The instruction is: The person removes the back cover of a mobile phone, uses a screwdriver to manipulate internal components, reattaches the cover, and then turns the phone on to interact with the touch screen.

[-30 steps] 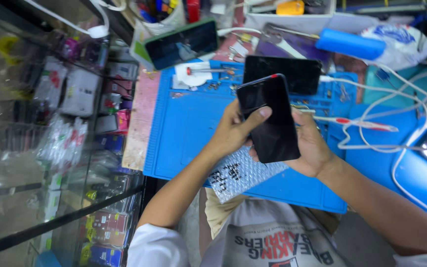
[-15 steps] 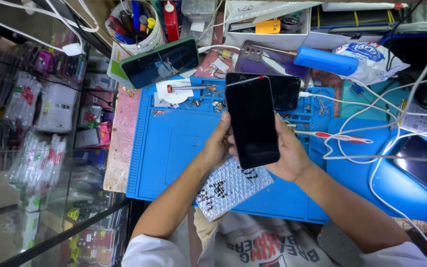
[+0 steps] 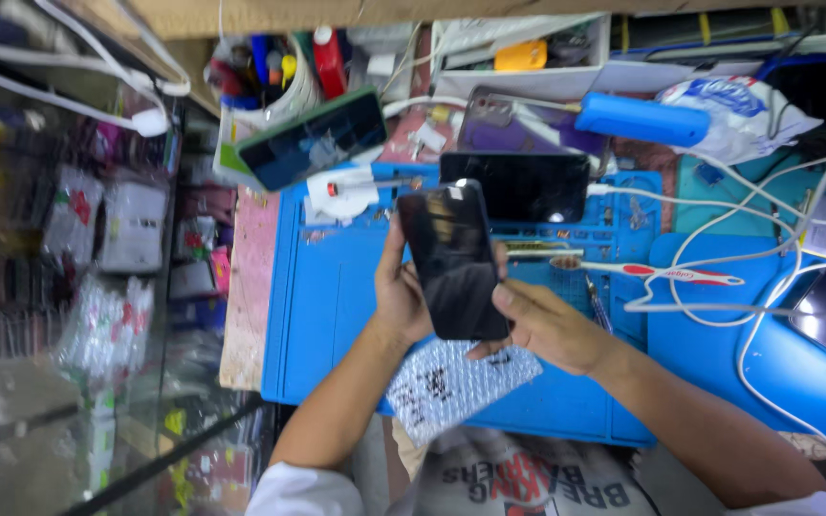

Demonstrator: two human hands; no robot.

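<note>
A dark smartphone with a black, switched-off screen is held upright over the blue work mat. My left hand grips its left edge, fingers curled around the side. My right hand supports its lower right corner, thumb lying along the right edge. Below the phone a piece of silver bubble wrap lies on the mat.
A second dark phone lies flat beyond the held one, a green-edged phone leans at upper left. A red-handled tool, white cables, a blue cylinder and a cup of tools crowd the bench. A glass display case stands left.
The view has shifted, so the bench sits lower in frame. The phone stayed in both hands and tilted slightly; my right thumb has moved onto its right edge.
</note>
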